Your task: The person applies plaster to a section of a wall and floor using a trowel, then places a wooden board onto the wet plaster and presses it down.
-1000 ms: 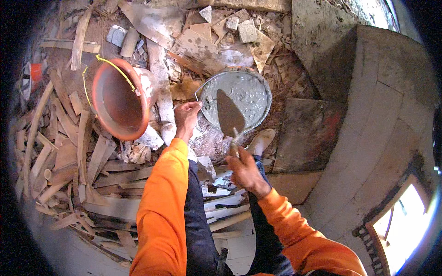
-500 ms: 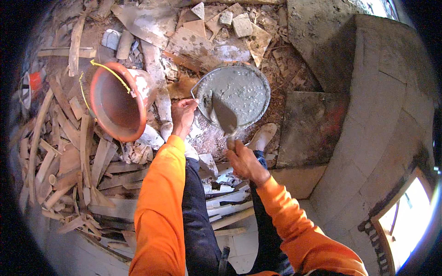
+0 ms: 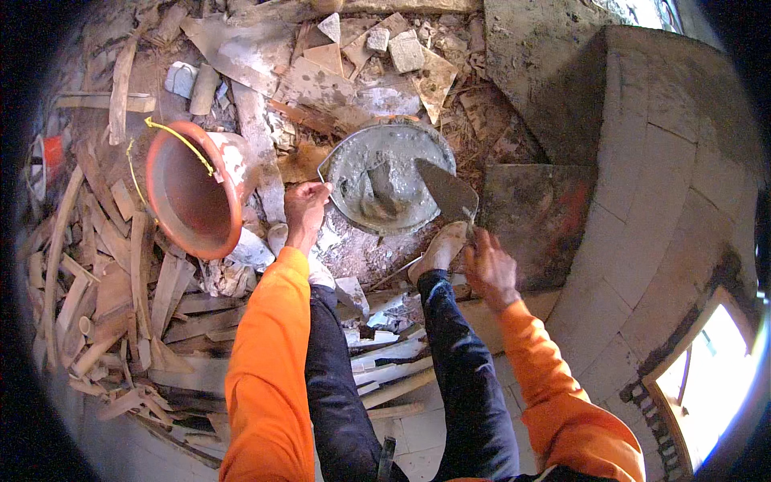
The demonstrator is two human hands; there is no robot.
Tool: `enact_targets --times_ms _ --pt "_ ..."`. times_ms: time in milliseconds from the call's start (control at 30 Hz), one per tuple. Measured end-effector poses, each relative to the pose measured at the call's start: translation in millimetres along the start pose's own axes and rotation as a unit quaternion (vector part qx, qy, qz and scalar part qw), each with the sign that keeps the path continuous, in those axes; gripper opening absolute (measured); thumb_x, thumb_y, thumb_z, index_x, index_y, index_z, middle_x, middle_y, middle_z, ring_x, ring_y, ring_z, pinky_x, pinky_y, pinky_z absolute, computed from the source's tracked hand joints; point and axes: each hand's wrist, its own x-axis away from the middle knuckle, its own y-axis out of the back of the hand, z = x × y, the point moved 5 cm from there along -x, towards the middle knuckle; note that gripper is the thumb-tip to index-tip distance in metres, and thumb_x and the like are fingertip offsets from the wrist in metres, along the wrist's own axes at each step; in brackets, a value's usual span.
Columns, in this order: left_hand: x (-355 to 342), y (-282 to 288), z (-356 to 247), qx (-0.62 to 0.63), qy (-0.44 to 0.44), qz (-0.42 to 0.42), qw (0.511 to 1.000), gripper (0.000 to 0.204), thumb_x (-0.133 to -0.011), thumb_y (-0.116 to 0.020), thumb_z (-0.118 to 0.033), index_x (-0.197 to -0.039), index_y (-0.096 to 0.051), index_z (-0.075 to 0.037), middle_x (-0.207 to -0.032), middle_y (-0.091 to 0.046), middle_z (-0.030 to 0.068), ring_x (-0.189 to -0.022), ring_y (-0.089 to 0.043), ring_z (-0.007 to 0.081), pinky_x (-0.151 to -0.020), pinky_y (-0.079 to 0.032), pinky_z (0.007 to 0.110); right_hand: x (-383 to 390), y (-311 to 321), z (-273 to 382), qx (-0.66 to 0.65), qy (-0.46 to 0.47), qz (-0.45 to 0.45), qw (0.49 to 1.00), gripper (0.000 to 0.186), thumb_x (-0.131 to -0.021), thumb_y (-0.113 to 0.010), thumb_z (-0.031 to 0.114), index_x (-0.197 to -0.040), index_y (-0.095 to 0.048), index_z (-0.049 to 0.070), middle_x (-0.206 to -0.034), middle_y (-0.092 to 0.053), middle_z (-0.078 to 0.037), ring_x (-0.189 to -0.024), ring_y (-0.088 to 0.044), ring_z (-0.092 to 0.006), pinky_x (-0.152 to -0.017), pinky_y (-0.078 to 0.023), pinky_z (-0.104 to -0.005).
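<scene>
A bucket of wet grey mortar (image 3: 365,177) stands in front of me, its surface churned near the middle. My left hand (image 3: 307,205) is closed on its wire handle (image 3: 322,167) at the left rim. My right hand (image 3: 488,259) grips the handle of a pointed trowel (image 3: 448,187); the blade angles across the bucket's right rim with its tip over the mortar. A terracotta-coloured tub (image 3: 195,197) with yellow rope handles lies tipped to the left of my left hand. My shoe (image 3: 438,249) is just below the trowel blade.
Wood scraps (image 3: 96,305) pile at the left, with broken tiles and blocks (image 3: 405,52) beyond the bucket. A dark board (image 3: 536,233) lies to the right, beside a pale block wall (image 3: 642,201); a bright window opening (image 3: 703,377) shows at the lower right.
My right hand and trowel have moved right, from over the middle of the mortar to the bucket's right edge, leaving a furrow in the mix. My left hand stays on the wire handle.
</scene>
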Motion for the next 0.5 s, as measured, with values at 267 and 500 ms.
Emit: enact_targets --times_ms 267,500 --pt "-3 -15 -3 -0.008 0.003 0.007 1.000 0.015 -0.077 -0.071 -0.015 -0.080 -0.066 -0.001 -0.072 -0.062 -0.0001 -0.064 -0.054 0.0077 -0.061 -0.044 0.022 -76 -71 48 -0.160 0.100 0.019 0.982 0.047 -0.079 -0.057 0.036 -0.108 -0.049 0.001 -0.081 -0.061 -0.028 -0.080 -0.060 -0.0441 -0.071 -0.047 -0.0517" --pt "0 -1 10 0.026 -0.011 -0.034 0.999 0.013 -0.077 -0.071 -0.014 -0.083 -0.067 -0.002 -0.075 -0.063 0.0009 -0.067 -0.054 0.0093 -0.064 -0.044 0.023 -31 -57 8 -0.119 0.085 0.001 0.989 0.042 -0.078 -0.057 0.035 -0.107 -0.049 0.006 -0.083 -0.063 -0.024 -0.080 -0.061 -0.0428 -0.069 -0.047 -0.0517"
